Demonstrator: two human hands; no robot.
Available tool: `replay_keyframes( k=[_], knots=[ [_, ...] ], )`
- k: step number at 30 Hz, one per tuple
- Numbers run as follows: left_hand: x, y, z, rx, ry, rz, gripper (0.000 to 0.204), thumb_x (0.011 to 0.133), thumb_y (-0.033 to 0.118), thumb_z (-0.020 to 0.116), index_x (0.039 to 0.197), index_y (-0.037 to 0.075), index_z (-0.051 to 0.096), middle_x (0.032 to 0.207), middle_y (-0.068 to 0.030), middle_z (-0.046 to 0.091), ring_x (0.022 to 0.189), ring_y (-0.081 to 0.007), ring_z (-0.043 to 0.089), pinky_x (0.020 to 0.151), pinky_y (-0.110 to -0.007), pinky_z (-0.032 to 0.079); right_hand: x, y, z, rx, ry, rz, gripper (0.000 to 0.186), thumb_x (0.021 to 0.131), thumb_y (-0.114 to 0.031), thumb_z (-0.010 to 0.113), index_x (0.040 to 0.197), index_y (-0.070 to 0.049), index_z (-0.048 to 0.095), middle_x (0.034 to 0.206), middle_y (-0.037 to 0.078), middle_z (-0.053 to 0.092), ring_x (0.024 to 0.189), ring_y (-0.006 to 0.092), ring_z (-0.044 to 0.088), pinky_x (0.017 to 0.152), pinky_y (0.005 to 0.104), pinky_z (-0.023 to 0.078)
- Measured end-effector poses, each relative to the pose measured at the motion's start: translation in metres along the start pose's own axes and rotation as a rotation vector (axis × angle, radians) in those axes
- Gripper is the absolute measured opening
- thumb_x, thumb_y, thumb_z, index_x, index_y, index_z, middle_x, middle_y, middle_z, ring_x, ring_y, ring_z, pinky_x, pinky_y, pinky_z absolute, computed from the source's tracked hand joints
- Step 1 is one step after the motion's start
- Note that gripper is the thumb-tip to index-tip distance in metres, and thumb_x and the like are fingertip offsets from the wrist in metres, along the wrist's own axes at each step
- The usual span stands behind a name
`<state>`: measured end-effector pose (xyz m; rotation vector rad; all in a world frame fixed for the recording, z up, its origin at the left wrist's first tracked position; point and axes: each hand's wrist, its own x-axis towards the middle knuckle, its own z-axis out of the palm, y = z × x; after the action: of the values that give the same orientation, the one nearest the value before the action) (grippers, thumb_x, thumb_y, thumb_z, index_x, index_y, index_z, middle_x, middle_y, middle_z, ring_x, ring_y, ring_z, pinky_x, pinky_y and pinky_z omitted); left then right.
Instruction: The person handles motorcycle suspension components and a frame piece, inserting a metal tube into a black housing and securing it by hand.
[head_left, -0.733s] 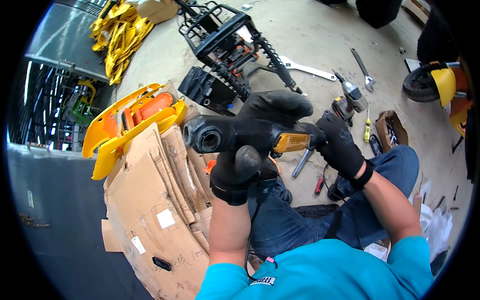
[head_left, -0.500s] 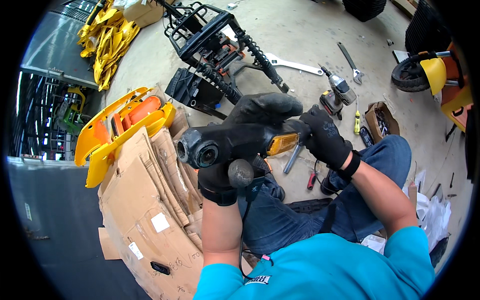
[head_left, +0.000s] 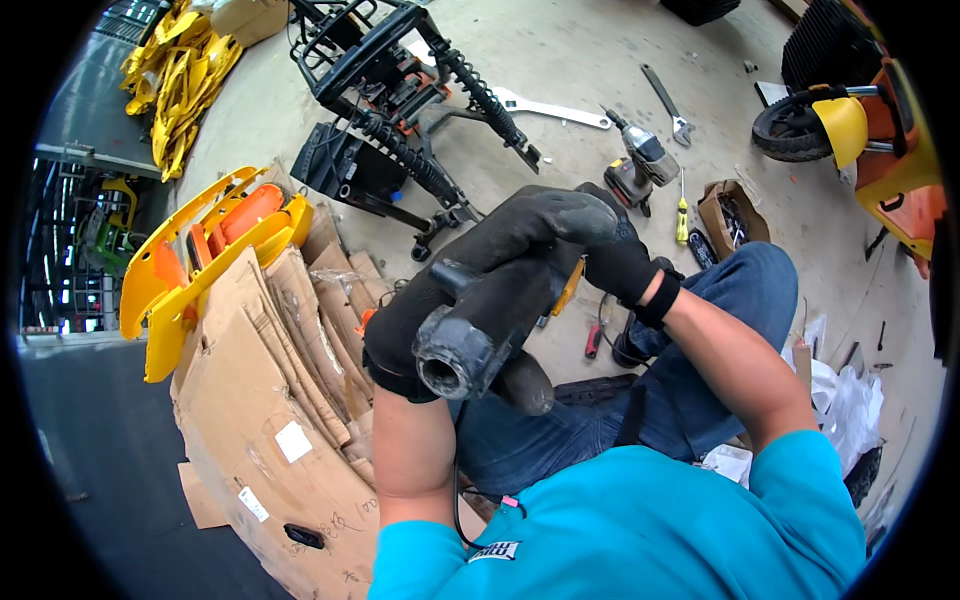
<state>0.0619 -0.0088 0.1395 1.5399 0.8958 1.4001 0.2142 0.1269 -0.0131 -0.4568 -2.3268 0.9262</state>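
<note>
Above my lap I hold a thick black metal tube part [head_left: 520, 305] with a hollow, scuffed round end that points toward me. An amber reflector [head_left: 568, 287] on its side shows only as a narrow strip. My left hand [head_left: 470, 245], in a dark work glove, wraps over the tube from the left, its fingers along the top and the thumb below. My right hand [head_left: 618, 258], gloved too, is closed at the far end of the part. What lies under its fingers is hidden.
Ahead stands a black frame with coil springs [head_left: 430, 90]. A cordless impact driver [head_left: 635, 160], a large wrench [head_left: 550, 108], an adjustable wrench [head_left: 668, 105] and a small box [head_left: 730, 215] lie on the floor. Flattened cardboard [head_left: 260, 390] and yellow panels [head_left: 200, 260] are at left.
The tube part has turned so its hollow end faces me, and the reflector shows less. My left hand has shifted over the tube. The whole view has slid slightly.
</note>
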Motion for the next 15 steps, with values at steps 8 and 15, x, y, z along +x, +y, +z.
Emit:
replay_keyframes(
  k=[8, 15],
  knots=[
    [0.004, 0.006, -0.002, 0.244, -0.135, -0.023, 0.057, 0.084, 0.013, 0.074, 0.136, 0.000, 0.055, 0.139, -0.0161, 0.056, 0.133, -0.0306, 0.053, 0.115, -0.041, 0.039, -0.002, 0.014, 0.006, 0.042, -0.029, -0.001, 0.024, 0.079, -0.017, 0.075, 0.100, -0.012, 0.067, 0.100, 0.015, 0.063, 0.099, 0.0361, 0.061, 0.084, 0.0461, 0.050],
    [0.007, 0.005, 0.003, 0.190, -0.185, 0.058, 0.061, 0.080, 0.013, 0.078, 0.135, 0.000, 0.054, 0.138, -0.0180, 0.056, 0.132, -0.0347, 0.052, 0.115, -0.046, 0.038, -0.001, 0.011, 0.006, 0.128, -0.037, 0.079, 0.020, 0.081, -0.022, 0.073, 0.096, -0.011, 0.067, 0.100, 0.015, 0.063, 0.099, 0.0359, 0.062, 0.083, 0.0450, 0.051]
  ],
)
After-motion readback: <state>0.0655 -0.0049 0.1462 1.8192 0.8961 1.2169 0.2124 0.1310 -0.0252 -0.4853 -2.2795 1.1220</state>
